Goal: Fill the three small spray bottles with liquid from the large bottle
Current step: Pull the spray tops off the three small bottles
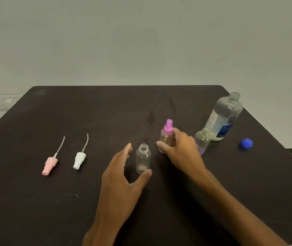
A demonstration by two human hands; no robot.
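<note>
On the dark tabletop (35, 201) stand three small bottles in a loose row, with the large bottle (221, 118) uncapped at the far right and its blue cap (246, 144) lying well apart to the right. The bottle with the magenta sprayer (166, 137) is the only one closed; the right hand (182, 150) holds it, fingers curled round its body, and how much liquid it holds I cannot tell. Just beside the large bottle, the open bottle (202, 141) appears to hold some liquid. The empty bottle (143, 158) stands nearest, open-necked, and the left hand (122, 176) has its fingers spread around it, thumb at its base, not yet closed on it. Off to the left lie the pink sprayer (50, 165) and the white sprayer (80, 159), tubes pointing away. By my reading, the task is partly done: at least one bottle remains to be filled, and two sprayers remain to be screwed on.
</note>
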